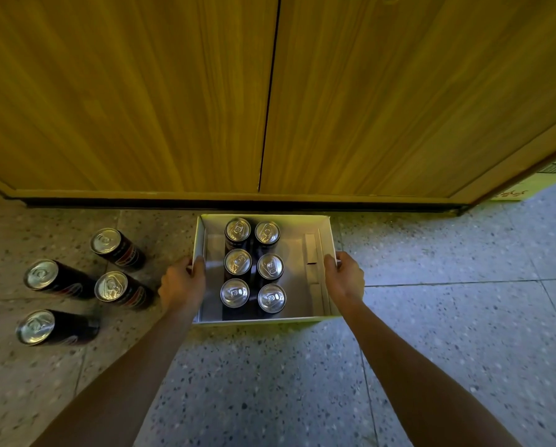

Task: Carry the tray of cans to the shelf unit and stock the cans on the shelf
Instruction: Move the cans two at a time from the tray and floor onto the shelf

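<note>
A white cardboard tray (263,218) sits on the speckled floor right in front of a wooden cabinet. Inside it stand several dark cans (238,262) with silver tops, in two rows. My left hand (182,282) grips the tray's left wall, thumb inside the rim. My right hand (344,276) grips the right wall the same way. Whether the tray is touching the floor or lifted slightly I cannot tell.
Several more dark cans (111,286) stand loose on the floor to the left of the tray. The cabinet's two wooden doors (270,91) are closed, filling the upper view. A cardboard box (528,185) sits at the far right beside the cabinet.
</note>
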A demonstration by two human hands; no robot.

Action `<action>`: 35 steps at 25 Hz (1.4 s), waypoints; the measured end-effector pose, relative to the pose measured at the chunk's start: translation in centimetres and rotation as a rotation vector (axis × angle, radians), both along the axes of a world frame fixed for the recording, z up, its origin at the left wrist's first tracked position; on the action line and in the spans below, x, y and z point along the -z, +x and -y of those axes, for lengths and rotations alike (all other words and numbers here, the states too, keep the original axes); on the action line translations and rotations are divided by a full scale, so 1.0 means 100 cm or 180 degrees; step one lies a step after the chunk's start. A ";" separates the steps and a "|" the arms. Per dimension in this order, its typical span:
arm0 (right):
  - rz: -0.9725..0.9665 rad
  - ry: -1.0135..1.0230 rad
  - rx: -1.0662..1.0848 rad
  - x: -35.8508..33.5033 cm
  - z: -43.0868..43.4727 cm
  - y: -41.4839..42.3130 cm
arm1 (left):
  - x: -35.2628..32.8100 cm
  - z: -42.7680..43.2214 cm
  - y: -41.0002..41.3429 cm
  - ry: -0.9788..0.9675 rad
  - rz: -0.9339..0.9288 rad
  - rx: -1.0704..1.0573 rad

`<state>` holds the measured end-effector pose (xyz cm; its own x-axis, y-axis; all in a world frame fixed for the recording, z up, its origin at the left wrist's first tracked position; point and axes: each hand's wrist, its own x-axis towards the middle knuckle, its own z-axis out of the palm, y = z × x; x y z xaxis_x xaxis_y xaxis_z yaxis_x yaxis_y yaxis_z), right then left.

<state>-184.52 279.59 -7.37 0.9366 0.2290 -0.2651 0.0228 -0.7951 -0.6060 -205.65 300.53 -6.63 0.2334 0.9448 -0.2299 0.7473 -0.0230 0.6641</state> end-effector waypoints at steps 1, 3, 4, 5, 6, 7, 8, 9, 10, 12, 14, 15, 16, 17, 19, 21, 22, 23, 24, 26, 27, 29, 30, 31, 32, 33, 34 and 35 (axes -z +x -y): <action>-0.0001 0.0001 -0.0003 0.000 0.000 0.000 | 0.000 0.000 0.000 -0.0018 0.0007 0.0003; -0.0011 0.0002 -0.0009 -0.001 -0.002 0.000 | 0.000 -0.003 -0.002 -0.0129 -0.0029 0.0046; -0.0038 0.0023 -0.0001 -0.002 -0.003 0.000 | -0.001 -0.004 -0.002 -0.0203 -0.0059 0.0100; -0.0083 0.0054 0.0013 -0.003 -0.003 0.000 | -0.002 -0.007 -0.002 -0.0287 -0.0082 0.0157; -0.0136 0.0084 0.0023 -0.005 -0.002 -0.001 | -0.005 -0.009 -0.002 -0.0393 -0.0087 0.0201; -0.0189 0.0106 0.0021 -0.008 -0.002 -0.002 | -0.008 -0.010 -0.001 -0.0508 -0.0063 0.0215; -0.0209 0.0121 0.0008 -0.011 -0.002 -0.004 | -0.013 -0.011 0.000 -0.0583 0.0011 0.0207; -0.0136 0.0113 -0.0017 -0.016 -0.002 -0.008 | -0.018 -0.010 0.000 -0.0588 0.0139 0.0199; 0.0076 0.0096 -0.0050 -0.020 -0.003 -0.013 | -0.024 -0.009 -0.001 -0.0462 0.0313 0.0220; 0.0722 0.0176 -0.0220 -0.030 -0.007 -0.025 | -0.039 -0.005 -0.001 0.0176 0.0661 0.0419; 0.1094 0.0410 -0.0511 -0.041 -0.015 -0.035 | -0.055 -0.001 0.001 0.0836 0.0997 0.0631; 0.1087 0.0524 -0.0619 -0.045 -0.017 -0.041 | -0.062 0.001 0.002 0.0970 0.1132 0.0765; 0.1040 0.0584 -0.0698 -0.049 -0.019 -0.045 | -0.066 0.004 0.004 0.0945 0.1209 0.0951; 0.1055 0.0588 -0.0760 -0.050 -0.020 -0.049 | -0.069 0.009 0.007 0.0750 0.1226 0.1176; 0.1120 0.0542 -0.0925 -0.048 -0.019 -0.055 | -0.068 0.019 0.010 0.0135 0.1169 0.1598; 0.0651 0.0645 -0.1180 -0.047 -0.024 -0.061 | -0.062 0.025 0.012 -0.0246 0.1063 0.1812; 0.0350 0.0691 -0.1367 -0.045 -0.029 -0.064 | -0.059 0.026 0.012 -0.0307 0.1027 0.1866; 0.0126 0.0678 -0.1544 -0.044 -0.035 -0.067 | -0.056 0.026 0.013 -0.0331 0.1000 0.1895; 0.0004 0.0632 -0.1662 -0.041 -0.041 -0.069 | -0.054 0.025 0.015 -0.0358 0.0955 0.1900; -0.0078 0.0479 -0.1703 -0.039 -0.053 -0.070 | -0.049 0.022 0.018 -0.0440 0.0861 0.1850; -0.0129 0.0383 -0.1657 -0.038 -0.058 -0.069 | -0.046 0.022 0.021 -0.0478 0.0839 0.1788; -0.0269 0.0206 -0.1573 -0.033 -0.065 -0.068 | -0.041 0.023 0.026 -0.0497 0.0773 0.1665; -0.0297 0.0147 -0.1567 -0.030 -0.068 -0.067 | -0.038 0.023 0.030 -0.0494 0.0721 0.1613; -0.0292 0.0131 -0.1570 -0.028 -0.070 -0.067 | -0.035 0.023 0.033 -0.0506 0.0681 0.1535; -0.0279 0.0172 -0.1540 -0.025 -0.071 -0.067 | -0.033 0.022 0.034 -0.0545 0.0682 0.1424; -0.0274 0.0266 -0.1472 -0.022 -0.071 -0.066 | -0.030 0.020 0.034 -0.0597 0.0731 0.1308; -0.0280 0.0381 -0.1371 -0.020 -0.070 -0.066 | -0.028 0.019 0.034 -0.0647 0.0830 0.1220; -0.0296 0.0483 -0.1255 -0.019 -0.068 -0.065 | -0.025 0.017 0.032 -0.0675 0.0970 0.1171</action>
<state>-190.99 286.37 -5.48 0.7434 0.6075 -0.2799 0.2470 -0.6382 -0.7292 -202.45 298.80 -4.12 0.6274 0.7277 -0.2772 0.4871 -0.0890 0.8688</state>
